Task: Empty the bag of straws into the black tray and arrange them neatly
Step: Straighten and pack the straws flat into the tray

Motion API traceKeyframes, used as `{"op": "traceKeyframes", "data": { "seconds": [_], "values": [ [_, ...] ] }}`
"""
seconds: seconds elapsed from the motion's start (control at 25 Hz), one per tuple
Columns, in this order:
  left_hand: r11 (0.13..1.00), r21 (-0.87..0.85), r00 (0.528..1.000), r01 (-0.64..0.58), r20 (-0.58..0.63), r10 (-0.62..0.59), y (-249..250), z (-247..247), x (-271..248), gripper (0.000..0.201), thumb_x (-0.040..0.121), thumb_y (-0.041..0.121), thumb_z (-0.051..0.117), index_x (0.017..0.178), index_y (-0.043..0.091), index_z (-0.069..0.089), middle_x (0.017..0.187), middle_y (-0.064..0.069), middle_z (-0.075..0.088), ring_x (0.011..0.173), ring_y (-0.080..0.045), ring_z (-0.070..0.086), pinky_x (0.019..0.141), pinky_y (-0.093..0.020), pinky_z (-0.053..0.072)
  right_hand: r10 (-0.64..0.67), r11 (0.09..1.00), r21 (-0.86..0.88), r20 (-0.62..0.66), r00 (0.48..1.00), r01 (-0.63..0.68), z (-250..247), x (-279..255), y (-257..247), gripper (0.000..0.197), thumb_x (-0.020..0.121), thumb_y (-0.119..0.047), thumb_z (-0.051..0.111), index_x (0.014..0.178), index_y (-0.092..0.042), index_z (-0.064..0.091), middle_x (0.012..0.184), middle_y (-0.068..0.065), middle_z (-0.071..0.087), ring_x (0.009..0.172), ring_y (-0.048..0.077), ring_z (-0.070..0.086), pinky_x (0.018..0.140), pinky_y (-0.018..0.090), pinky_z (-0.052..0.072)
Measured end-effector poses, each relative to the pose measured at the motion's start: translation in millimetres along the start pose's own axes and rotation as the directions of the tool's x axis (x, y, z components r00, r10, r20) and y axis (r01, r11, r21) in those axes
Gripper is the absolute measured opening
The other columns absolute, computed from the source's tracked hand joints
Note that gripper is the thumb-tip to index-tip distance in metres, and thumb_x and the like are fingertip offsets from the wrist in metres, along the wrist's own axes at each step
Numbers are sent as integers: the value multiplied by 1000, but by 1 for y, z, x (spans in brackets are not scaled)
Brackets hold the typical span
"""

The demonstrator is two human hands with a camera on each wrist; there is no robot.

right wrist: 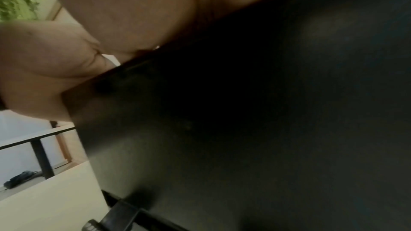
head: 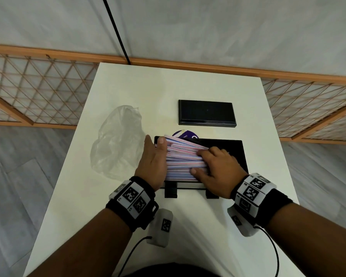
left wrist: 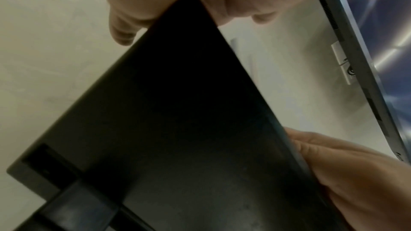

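Many striped pink, blue and white straws [head: 183, 159] lie in a fanned stack in the left part of the black tray [head: 236, 149], near the table's middle. My left hand [head: 155, 139] stands edge-on with straight fingers against the straws' left ends. My right hand [head: 198, 162] lies over their right half, fingers curled over the far side and thumb on the near side, holding the bundle. In the left wrist view the tray's dark wall [left wrist: 177, 111] fills the middle and the straws are hidden. The right wrist view shows only the tray wall [right wrist: 244, 129] and my palm.
The crumpled clear plastic bag [head: 116, 142] lies left of the tray. A second flat black tray or lid [head: 207, 112] sits further back. A purple label [head: 185, 134] peeks out behind the straws. The white table [head: 188, 226] is small, with wooden lattice screens beyond it.
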State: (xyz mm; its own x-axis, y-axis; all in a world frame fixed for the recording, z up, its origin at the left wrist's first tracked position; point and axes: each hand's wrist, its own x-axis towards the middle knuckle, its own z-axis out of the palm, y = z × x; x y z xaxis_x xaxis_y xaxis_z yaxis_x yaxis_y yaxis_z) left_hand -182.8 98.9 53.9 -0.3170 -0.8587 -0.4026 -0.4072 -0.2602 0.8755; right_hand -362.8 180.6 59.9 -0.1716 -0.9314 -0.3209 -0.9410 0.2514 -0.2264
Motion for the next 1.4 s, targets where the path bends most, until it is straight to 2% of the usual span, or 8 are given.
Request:
{"op": "traceKeyframes", "data": {
  "seconds": [0.16, 0.36, 0.48, 0.72, 0.96, 1.12, 1.24, 1.4],
  "values": [
    [999, 23, 999, -31, -26, 31, -2, 3, -1, 98, 84, 76, 14, 162, 18, 10, 168, 0, 20, 152, -17, 24, 115, -20, 12, 12, 999, -47, 46, 999, -9, -1, 0, -2, 78, 77, -81, 19, 136, -37, 43, 126, -2, 47, 119, 25, 44, 104, 45, 34],
    [985, 9, 985, -171, -7, 171, -18, 3, 11, 102, 82, 89, 11, 143, 12, 39, 142, -10, 51, 132, -24, 50, 115, -45, 37, 27, 997, -74, 101, 994, -20, 2, 4, -6, 84, 73, -86, 12, 136, -38, 40, 132, -1, 49, 125, 27, 43, 108, 50, 31],
    [978, -34, 978, -205, -34, 204, -16, 3, 9, 72, 92, 70, 13, 125, 19, 52, 118, 2, 62, 109, -9, 60, 98, -28, 43, 44, 998, -38, 116, 992, -40, -1, 7, -7, 86, 71, -89, 16, 133, -36, 44, 130, -3, 50, 125, 26, 44, 109, 50, 31],
    [977, -30, 976, -213, -59, 211, -15, 4, 6, 71, 90, 72, 13, 118, 23, 55, 108, 10, 64, 97, 6, 61, 89, -16, 43, -35, 998, -54, 161, 986, 45, -5, 6, -8, 78, 73, -89, 20, 133, -42, 41, 129, -6, 50, 125, 24, 44, 106, 51, 29],
    [977, 61, 978, -204, -42, 207, -10, 5, 4, 65, 93, 66, 18, 125, 20, 50, 112, 9, 64, 101, 0, 61, 90, -21, 44, 66, 987, -152, 86, 994, -52, 3, 6, -25, 86, 76, -86, 4, 128, -31, 45, 132, 2, 54, 124, 30, 47, 105, 56, 30],
    [987, 117, 993, -109, -42, 115, -4, -1, -4, 74, 98, 62, 36, 152, 11, 33, 147, -3, 50, 135, -21, 50, 108, -27, 36, -9, 1000, -28, 31, 999, 10, -1, 4, -18, 73, 80, -79, 22, 121, -27, 50, 120, -1, 54, 114, 24, 50, 100, 45, 40],
    [932, 272, 935, -238, -196, 296, 9, -13, -8, 56, 96, 34, 62, 144, 11, 44, 143, -4, 52, 130, -21, 50, 106, -30, 39, 58, 996, 80, -87, 994, -51, -6, 5, -3, 74, 75, -77, 29, 120, -23, 52, 115, 1, 56, 108, 25, 53, 93, 43, 47],
    [814, 483, 926, -322, -16, 376, 26, -14, 7, 52, 92, 27, 57, 142, 14, 52, 139, -5, 58, 129, -27, 49, 109, -36, 38, 69, 996, 59, -63, 996, -65, -4, 5, -3, 77, 74, -80, 29, 128, -28, 47, 119, -3, 55, 111, 23, 52, 98, 43, 42]
  ]
}}
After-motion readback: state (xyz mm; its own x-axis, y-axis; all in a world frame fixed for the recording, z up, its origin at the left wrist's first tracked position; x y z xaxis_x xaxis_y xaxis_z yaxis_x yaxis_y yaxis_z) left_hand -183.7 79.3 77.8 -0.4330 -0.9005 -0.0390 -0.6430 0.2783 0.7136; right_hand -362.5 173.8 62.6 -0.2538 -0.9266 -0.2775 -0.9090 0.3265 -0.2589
